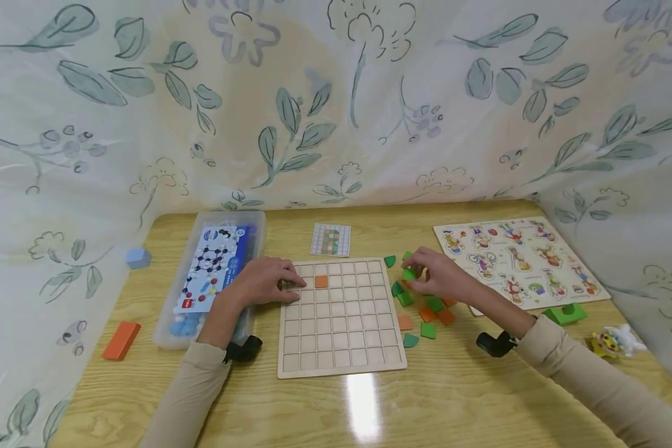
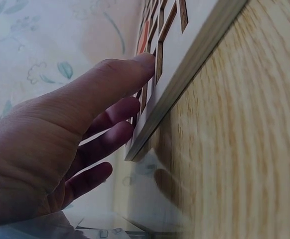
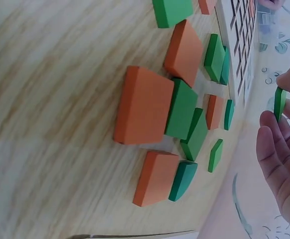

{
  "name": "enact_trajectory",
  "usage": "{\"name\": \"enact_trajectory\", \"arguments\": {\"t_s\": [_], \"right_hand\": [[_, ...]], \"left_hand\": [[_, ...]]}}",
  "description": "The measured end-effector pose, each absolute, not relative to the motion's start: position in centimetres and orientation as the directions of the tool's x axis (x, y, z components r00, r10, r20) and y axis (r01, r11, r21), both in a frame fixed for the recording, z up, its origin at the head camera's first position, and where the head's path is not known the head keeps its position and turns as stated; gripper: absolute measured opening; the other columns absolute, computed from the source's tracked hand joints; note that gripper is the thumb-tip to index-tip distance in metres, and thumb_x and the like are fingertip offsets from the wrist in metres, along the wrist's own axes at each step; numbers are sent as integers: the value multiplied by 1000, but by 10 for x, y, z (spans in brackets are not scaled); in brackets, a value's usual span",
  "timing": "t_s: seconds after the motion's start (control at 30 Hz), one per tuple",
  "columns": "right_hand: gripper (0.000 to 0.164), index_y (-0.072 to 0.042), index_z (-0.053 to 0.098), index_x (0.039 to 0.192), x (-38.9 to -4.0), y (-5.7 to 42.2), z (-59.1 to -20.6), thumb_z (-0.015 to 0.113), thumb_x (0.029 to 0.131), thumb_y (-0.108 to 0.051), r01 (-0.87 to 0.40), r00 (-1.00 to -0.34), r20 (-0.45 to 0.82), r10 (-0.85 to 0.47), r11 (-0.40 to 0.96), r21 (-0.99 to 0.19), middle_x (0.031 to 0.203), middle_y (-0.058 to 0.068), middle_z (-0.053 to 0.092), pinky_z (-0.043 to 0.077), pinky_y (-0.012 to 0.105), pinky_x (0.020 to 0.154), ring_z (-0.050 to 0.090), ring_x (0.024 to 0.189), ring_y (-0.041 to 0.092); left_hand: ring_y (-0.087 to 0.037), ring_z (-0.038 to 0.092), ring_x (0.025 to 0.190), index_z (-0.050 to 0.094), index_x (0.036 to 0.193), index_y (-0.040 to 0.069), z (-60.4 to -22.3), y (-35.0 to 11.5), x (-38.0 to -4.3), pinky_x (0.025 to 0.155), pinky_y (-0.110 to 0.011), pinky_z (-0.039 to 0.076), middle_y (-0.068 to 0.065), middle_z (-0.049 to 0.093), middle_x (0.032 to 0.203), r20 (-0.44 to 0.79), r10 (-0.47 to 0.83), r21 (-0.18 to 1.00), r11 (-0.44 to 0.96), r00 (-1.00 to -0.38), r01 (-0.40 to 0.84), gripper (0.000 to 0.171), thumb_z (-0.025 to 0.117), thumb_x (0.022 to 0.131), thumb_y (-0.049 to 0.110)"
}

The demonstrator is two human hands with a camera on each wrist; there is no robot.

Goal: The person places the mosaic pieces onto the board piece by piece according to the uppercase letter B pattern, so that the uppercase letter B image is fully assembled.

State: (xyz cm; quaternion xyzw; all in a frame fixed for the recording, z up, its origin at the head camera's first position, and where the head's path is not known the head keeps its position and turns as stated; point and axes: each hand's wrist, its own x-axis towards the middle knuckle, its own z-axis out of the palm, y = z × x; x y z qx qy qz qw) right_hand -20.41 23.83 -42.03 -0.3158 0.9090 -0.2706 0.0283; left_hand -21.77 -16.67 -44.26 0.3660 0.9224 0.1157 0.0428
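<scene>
At two o'clock from the wooden board (image 1: 355, 341), the right hand (image 1: 441, 274) pinches a green tile (image 3: 280, 103) — fingers just tile-wide apart. At ten o'clock, the left hand's (image 1: 262, 281) loose fingers hold nothing. Soft, steady pinching should work best.

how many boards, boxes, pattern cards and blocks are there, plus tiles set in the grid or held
Boards: 2 (grid board, picture board)
Boxes: 1 (plastic box)
Pattern cards: 1 (pattern card)
Blocks: 3 (blue block, orange block, green block)
Tiles: 2 (orange tile in the grid board, green tile in the right hand)
Total: 9
</scene>
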Motion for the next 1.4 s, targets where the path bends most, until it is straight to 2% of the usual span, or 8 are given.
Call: {"name": "enact_trajectory", "arguments": {"t_s": [0.43, 0.57, 0.97, 1.13, 1.4], "right_hand": [[25, -3, 67, 108, -204, 238, -428, 71, 84, -9, -539, -806, 91, -585, 661, -522, 92, 2, 57, 50, 21, 65, 57, 79, 13], [26, -3, 67, 109, -204, 229, -429, 71, 84, -9, -561, -790, 102, -605, 645, -518, 91, 3, 57, 50, 22, 65, 57, 77, 12], [31, -2, 66, 115, -215, 156, -426, 68, 86, -14, -577, -717, 3, -698, 590, -565, 99, 6, 58, 49, 23, 73, 56, 82, 12], [29, -3, 67, 113, -224, 124, -429, 70, 87, -17, -621, -680, -2, -733, 577, -530, 100, 7, 59, 48, 21, 73, 55, 82, 11], [27, -6, 68, 113, -234, 104, -435, 67, 89, -18, -646, -676, -36, -736, 615, -453, 99, 4, 58, 43, 23, 71, 48, 79, 11]], "left_hand": [[-6, 57, 81, 75, 107, 34, -446, -169, -217, 70, -25, 43, 12, 66, 99, 23, 687, 243, 701, -726, 671, 26, 71, 84, 47], [-7, 57, 81, 75, 107, 34, -444, -169, -217, 70, -25, 43, 12, 65, 99, 24, 687, 243, 701, -726, 671, 26, 71, 84, 47], [-6, 56, 82, 75, 108, 34, -441, -168, -218, 71, -25, 42, 12, 65, 101, 14, 690, 243, 700, -724, 672, 27, 70, 85, 47], [-6, 56, 81, 74, 108, 35, -443, -167, -221, 71, -25, 42, 13, 65, 100, 18, 691, 235, 700, -723, 674, 27, 70, 85, 48], [-4, 56, 81, 74, 107, 35, -446, -168, -222, 73, -26, 42, 14, 64, 98, 23, 693, 241, 696, -721, 677, 27, 70, 84, 49]]}}
